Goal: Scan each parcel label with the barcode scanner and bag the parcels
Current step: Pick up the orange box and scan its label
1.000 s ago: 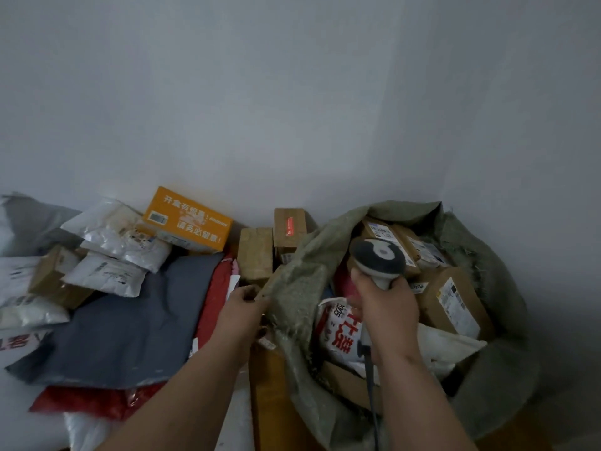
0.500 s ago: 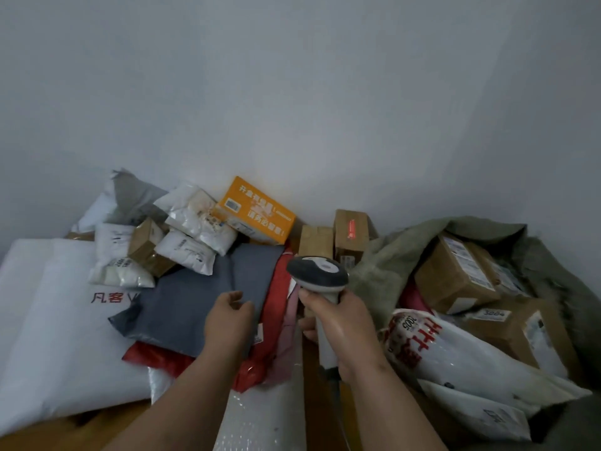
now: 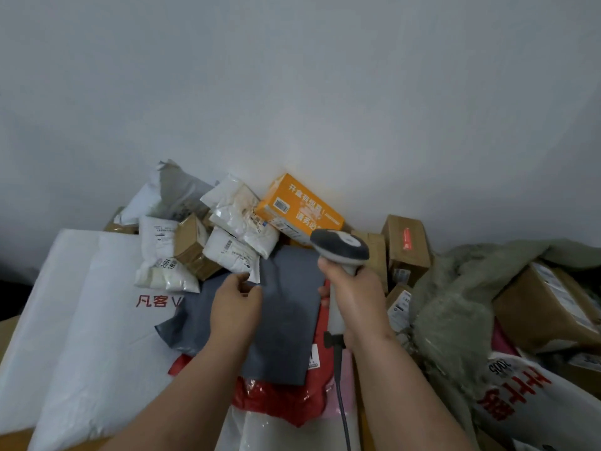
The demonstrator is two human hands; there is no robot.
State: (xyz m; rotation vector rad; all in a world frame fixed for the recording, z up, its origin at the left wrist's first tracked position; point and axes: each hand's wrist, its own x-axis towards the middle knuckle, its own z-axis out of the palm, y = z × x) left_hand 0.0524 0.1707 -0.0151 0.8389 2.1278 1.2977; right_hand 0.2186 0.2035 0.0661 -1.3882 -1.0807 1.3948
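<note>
A green woven sack (image 3: pixel 455 307) slumps open at about four o'clock, already holding brown cartons and a white mailer with red lettering (image 3: pixel 533 395). At nine o'clock lies a large flat white bag with red print (image 3: pixel 81 320), and over the middle of the heap spreads a grey poly mailer (image 3: pixel 286 320) on top of a red mailer (image 3: pixel 279 402). Behind these, at twelve o'clock against the wall, an orange box (image 3: pixel 299 206) leans beside a brown carton with a red mark (image 3: pixel 406 245).

The likely next parcel is the small white poly mailer (image 3: pixel 232 252), lying at eleven o'clock from the left hand (image 3: pixel 235 307) with its printed label facing up. It looks light, soft and slick, probably sagging if lifted by one end; its near corner or edge seems the best place to pinch, keeping the label flat for the scan.

The left hand has its fingers curled loosely, with thumb and fingertips (image 3: pixel 244 278) right at that mailer's lower corner; whether they already pinch it cannot be told. The right hand (image 3: pixel 354 304) is wrapped firmly round the handle of the barcode scanner (image 3: pixel 340 247), whose grey head points toward twelve o'clock, just to the right of the white mailer, its cable trailing down toward six o'clock.
</note>
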